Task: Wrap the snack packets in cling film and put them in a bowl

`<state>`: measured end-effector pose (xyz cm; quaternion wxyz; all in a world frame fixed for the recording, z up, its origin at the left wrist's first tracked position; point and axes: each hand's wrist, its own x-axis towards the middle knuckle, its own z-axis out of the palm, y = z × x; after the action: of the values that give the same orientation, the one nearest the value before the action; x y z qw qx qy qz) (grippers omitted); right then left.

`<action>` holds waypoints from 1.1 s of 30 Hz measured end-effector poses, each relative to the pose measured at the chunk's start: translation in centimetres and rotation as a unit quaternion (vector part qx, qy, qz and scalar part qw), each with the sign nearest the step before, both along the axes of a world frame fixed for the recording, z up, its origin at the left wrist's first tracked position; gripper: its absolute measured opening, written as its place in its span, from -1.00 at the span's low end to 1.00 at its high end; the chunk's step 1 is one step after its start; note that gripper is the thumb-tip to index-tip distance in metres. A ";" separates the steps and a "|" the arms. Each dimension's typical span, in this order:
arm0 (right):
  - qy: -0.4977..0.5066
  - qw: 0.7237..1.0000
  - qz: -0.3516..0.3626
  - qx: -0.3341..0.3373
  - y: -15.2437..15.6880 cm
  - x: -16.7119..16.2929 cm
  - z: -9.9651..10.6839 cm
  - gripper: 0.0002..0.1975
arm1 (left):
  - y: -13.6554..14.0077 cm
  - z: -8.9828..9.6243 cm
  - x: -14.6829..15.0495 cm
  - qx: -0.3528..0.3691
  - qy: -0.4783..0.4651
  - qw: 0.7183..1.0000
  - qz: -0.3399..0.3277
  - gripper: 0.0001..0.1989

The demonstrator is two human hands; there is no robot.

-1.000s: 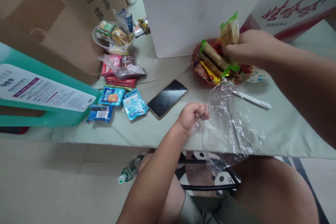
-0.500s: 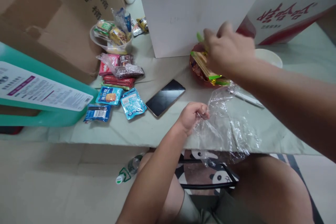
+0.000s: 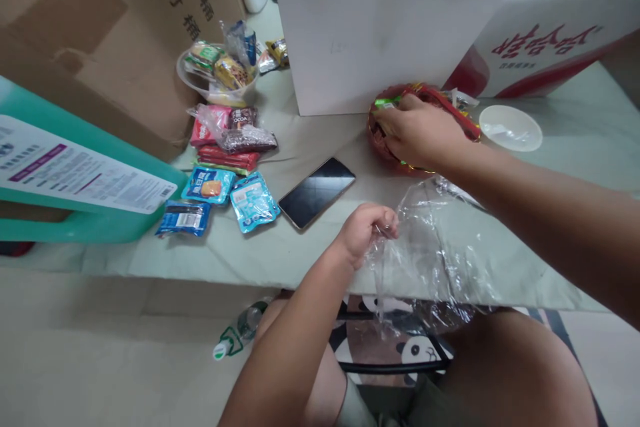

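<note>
My left hand (image 3: 370, 230) is closed in a pinch on the edge of a clear plastic bag (image 3: 435, 253). The crumpled bag hangs over the table's front edge towards my lap. My right hand (image 3: 417, 130) reaches into a red bowl (image 3: 376, 140) with a gold-coloured trim. Its fingers are curled round a green-ended snack packet (image 3: 385, 103), mostly hidden beneath the hand. Other wrapped things in the bowl are largely covered by my hand. A phone (image 3: 317, 192) lies on the cloth to the left of the bowl.
Snack packets (image 3: 207, 185) lie at the left near a clear tub (image 3: 193, 83) of wrapped snacks. A green jug (image 3: 100, 213) and cardboard box (image 3: 115, 27) stand further left. White boxes (image 3: 370, 47) line the back. A white dish (image 3: 530, 137) sits right of the bowl.
My right hand has come down into the red bowl, uncovering the white dish and the bowl's far right side. My left hand keeps its pinch on the bag.
</note>
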<state>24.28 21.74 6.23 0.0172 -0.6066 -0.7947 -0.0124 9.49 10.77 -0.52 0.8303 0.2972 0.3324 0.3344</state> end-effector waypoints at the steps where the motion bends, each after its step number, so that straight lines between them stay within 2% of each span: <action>1: 0.012 1.000 -0.008 -0.004 0.2 0.2 -0.1 -0.57 | 0.0 0.0 0.0 -0.003 0.002 1.000 0.001 -0.81; 6: 0.037 0.999 -0.018 -0.027 1.7 0.6 -1.2 -0.60 | 0.1 0.1 0.2 -0.016 0.003 1.000 0.000 -0.80; 10: 0.004 0.999 0.003 -0.046 1.9 0.5 -0.5 -0.68 | 0.1 0.0 0.3 -0.003 -0.006 1.000 -0.012 -0.81; 12: 0.045 0.998 0.023 -0.030 0.7 0.8 0.4 -0.72 | 0.1 0.0 0.2 -0.004 -0.015 1.000 -0.008 -0.80; 14: 0.155 0.987 0.031 0.031 -1.9 1.7 0.9 -0.80 | 0.2 0.0 -0.1 -0.013 -0.035 0.999 0.000 -0.79; 15: 0.226 0.970 0.020 0.083 -3.6 2.4 0.7 -0.84 | 0.3 0.0 -0.3 -0.017 -0.048 0.999 0.002 -0.78; 17: 0.371 0.909 -0.034 0.189 -7.6 4.2 -0.7 -0.86 | 0.4 0.2 -0.9 -0.019 -0.082 0.996 -0.002 -0.78; 19: 0.491 0.830 -0.102 0.245 -11.3 5.9 -3.4 -0.87 | 0.5 0.4 -1.5 -0.016 -0.123 0.992 -0.007 -0.77; 20: 0.536 0.801 -0.127 0.235 -12.8 6.7 -5.0 -0.83 | 0.5 0.5 -1.7 -0.017 -0.145 0.989 -0.006 -0.76; 21: 0.576 0.779 -0.150 0.195 -13.9 7.2 -6.6 -0.77 | 0.4 0.7 -1.9 -0.018 -0.164 0.986 0.000 -0.75; 23: 0.643 0.746 -0.159 0.071 -15.1 7.5 -9.2 -0.60 | 0.3 0.9 -2.2 -0.020 -0.183 0.983 0.017 -0.73; 25: 0.679 0.714 -0.165 -0.041 -15.2 7.2 -10.4 -0.52 | 0.3 1.1 -2.4 -0.008 -0.170 0.985 0.031 -0.72; 27: 0.681 0.697 -0.202 -0.096 -14.5 6.6 -10.5 -0.61 | 0.3 1.2 -2.6 0.015 -0.133 0.990 0.046 -0.70; 29: 0.687 0.676 -0.250 -0.098 -13.9 6.1 -9.9 -0.71 | 0.5 1.2 -2.9 0.037 -0.095 0.992 0.075 -0.69; 32: 0.745 0.602 -0.257 -0.129 -13.8 5.6 -8.9 -0.67 | 0.7 1.1 -3.6 0.062 -0.067 0.988 0.126 -0.63; 33: 0.754 0.591 -0.238 -0.161 -14.1 5.5 -8.7 -0.64 | 0.8 1.1 -3.9 0.067 -0.059 0.986 0.138 -0.61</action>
<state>29.78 7.67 -2.43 0.5087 -0.5598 -0.3147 0.5734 5.63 11.62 0.55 0.7724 0.2831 0.2972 0.4847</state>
